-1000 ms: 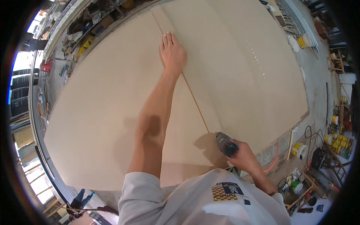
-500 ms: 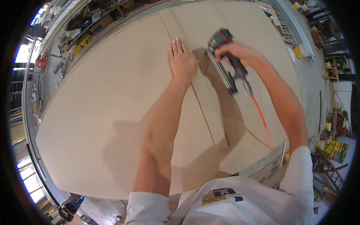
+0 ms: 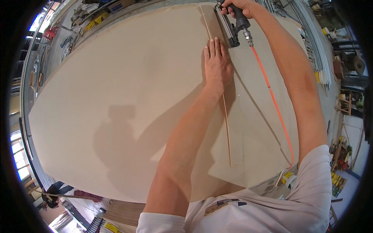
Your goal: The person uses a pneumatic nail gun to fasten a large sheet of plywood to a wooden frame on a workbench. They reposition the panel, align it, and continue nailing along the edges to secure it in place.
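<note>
A large pale board (image 3: 97, 77) lies flat before me, with a thin, narrow wood strip (image 3: 227, 132) along it. My left hand (image 3: 218, 64) lies over the strip, open, its fingers stretched toward the far edge and covering part of it. Farther off, near the top of the view, my right hand (image 3: 241, 7) is closed round the grip of a black nail gun (image 3: 240, 17). The gun's nose reaches close to the strip's far end; whether it touches is hidden. An orange air hose (image 3: 271, 89) runs from the gun's handle back across the board.
A yellow and white bucket (image 3: 288, 179) stands by the board's near right edge. Long metal profiles (image 3: 316, 46) lie beyond the right side. Yellow items (image 3: 96, 21) and other clutter sit past the far left edge. My shadow falls across the board.
Both hands have moved away from me along the strip. The nail gun is now farther off, near the far edge, and my left hand is still flat on the strip. My viewpoint has shifted.
</note>
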Demonstrator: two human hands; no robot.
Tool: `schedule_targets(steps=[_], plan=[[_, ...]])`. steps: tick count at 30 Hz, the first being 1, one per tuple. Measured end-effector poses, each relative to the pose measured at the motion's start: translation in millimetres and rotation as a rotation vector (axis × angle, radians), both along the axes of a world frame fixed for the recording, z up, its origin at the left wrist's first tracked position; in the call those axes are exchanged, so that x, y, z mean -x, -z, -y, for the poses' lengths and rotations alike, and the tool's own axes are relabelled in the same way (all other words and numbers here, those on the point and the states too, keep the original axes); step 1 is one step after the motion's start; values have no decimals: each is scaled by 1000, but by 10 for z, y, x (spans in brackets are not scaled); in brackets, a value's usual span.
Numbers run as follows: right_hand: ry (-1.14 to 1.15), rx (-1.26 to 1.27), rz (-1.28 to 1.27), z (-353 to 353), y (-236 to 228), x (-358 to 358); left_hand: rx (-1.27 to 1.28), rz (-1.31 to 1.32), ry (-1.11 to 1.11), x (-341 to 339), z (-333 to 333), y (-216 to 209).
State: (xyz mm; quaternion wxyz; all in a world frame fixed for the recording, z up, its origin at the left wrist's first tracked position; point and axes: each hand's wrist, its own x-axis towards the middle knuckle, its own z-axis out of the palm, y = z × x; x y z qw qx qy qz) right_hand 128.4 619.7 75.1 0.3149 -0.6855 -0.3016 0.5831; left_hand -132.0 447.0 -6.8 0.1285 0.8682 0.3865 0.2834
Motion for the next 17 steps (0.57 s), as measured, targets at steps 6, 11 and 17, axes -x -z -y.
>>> schedule_targets(steps=[6, 11, 17], plan=[[45, -4, 36, -36, -60, 126, -22, -19, -13, -31, 13, -9], [-40, 18, 131, -32, -109, 143, -5, -12, -8, -41, 12, -26], [24, -48, 186, -174, 54, -5, 29, 1, -18, -110, 14, -15]])
